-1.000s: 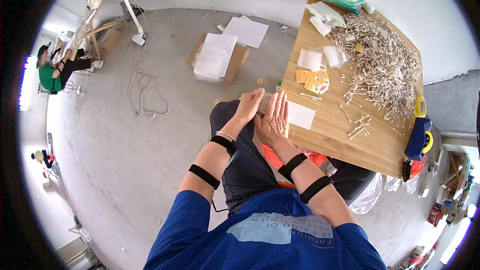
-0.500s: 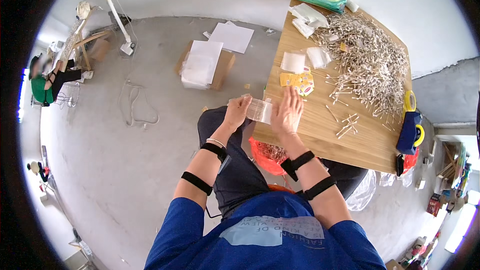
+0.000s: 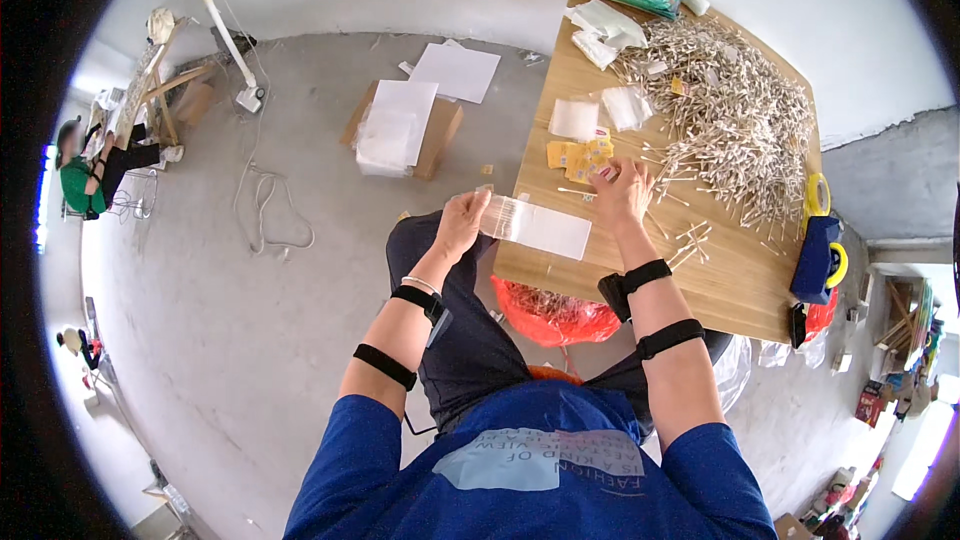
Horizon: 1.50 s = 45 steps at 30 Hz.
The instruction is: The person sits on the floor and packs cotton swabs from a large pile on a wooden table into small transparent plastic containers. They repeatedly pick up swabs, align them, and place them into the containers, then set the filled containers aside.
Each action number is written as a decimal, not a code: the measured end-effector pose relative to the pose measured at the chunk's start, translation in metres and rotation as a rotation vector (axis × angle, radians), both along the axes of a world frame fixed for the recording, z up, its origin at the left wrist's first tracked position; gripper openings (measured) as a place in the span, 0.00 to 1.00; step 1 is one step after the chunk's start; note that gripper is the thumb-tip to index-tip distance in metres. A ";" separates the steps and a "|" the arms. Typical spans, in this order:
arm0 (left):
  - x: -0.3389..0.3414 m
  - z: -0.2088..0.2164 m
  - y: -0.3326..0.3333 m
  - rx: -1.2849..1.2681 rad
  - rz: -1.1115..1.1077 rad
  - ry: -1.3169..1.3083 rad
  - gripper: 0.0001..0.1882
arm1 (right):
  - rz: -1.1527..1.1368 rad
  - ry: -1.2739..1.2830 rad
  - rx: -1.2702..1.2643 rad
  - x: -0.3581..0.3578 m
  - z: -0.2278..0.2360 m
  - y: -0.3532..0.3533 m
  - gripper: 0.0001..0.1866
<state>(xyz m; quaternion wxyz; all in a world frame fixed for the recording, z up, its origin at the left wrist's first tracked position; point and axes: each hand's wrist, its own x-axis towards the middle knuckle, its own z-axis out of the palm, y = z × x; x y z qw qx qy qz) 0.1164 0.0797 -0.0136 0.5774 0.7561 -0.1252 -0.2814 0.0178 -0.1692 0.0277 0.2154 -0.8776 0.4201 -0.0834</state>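
Your R hand (image 3: 626,190), next to the clear swab packet (image 3: 505,218) 1 sec ago, is now palm-down at approx. 1 o'clock by the yellow cards (image 3: 570,154), shifting work packet-to-cards; fingers curl at a card's edge, grip can't be told. Your L hand (image 3: 462,224), 11 o'clock, pinches the packet's end, its white strip (image 3: 560,232) pointing 3–4 o'clock over the surface (image 3: 740,280).

Upside-down capital lettering (image 3: 600,462) spans the blue shirt (image 3: 540,502); marks on the yellow cards (image 3: 578,159) are too small to read.
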 end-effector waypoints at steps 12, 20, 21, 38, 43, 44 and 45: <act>0.002 -0.018 0.006 -0.039 0.013 -0.022 0.24 | -0.105 -0.592 0.681 -0.008 0.017 0.010 0.07; 0.000 -0.023 -0.003 -0.175 0.027 0.011 0.23 | 0.262 -0.195 0.894 0.002 0.003 0.063 0.10; 0.002 -0.027 -0.002 -0.159 0.019 -0.003 0.23 | 0.273 -0.165 0.858 0.003 0.000 0.066 0.10; 0.006 -0.043 0.000 -0.115 0.020 -0.137 0.27 | 0.363 -0.080 0.597 0.027 -0.019 0.065 0.16; 0.009 -0.041 0.001 -0.031 -0.030 -0.111 0.25 | 0.423 -0.113 0.626 0.029 -0.019 0.064 0.14; 0.010 -0.041 0.002 -0.005 -0.048 -0.098 0.25 | 0.426 -0.103 0.630 0.029 -0.018 0.064 0.14; 0.010 -0.042 0.002 -0.015 -0.055 -0.080 0.25 | 0.430 -0.093 0.634 0.029 -0.016 0.065 0.14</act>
